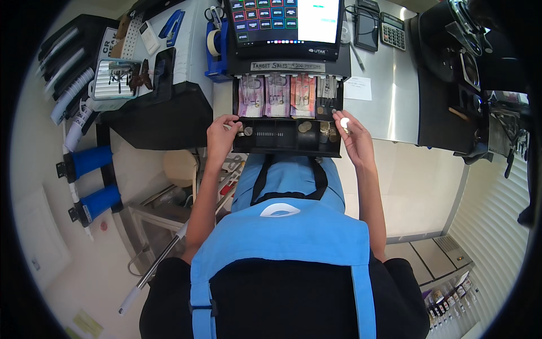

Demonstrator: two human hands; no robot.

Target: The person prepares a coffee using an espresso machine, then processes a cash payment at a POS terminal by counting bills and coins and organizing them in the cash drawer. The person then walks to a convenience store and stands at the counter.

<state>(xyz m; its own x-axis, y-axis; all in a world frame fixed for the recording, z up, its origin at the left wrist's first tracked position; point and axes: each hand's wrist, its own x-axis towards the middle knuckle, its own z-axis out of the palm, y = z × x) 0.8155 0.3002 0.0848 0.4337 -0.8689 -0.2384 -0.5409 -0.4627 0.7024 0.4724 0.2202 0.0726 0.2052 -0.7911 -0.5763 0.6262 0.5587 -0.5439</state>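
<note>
An open cash drawer (286, 145) of black plastic is in front of my waist. Purple banknotes (251, 99) fill two of its slots, orange banknotes (302, 101) another, each under a wire clip. Coins (325, 132) lie in the front compartments at the right, and a few coins (247, 131) at the far left. My right hand (355, 137), palm up at the drawer's right side, holds a few coins (345, 123) in its fingers. My left hand (222, 136) bends its fingers over the left edge beside the coins; whether it pinches one is unclear.
Above the drawer stands a point-of-sale screen (288, 25). To its left are a blue tape dispenser (218, 55), a stapler (172, 27) and a phone (164, 70). A calculator (393, 30), a pen (357, 56) and a paper note (358, 88) lie on the steel counter (394, 106) at right.
</note>
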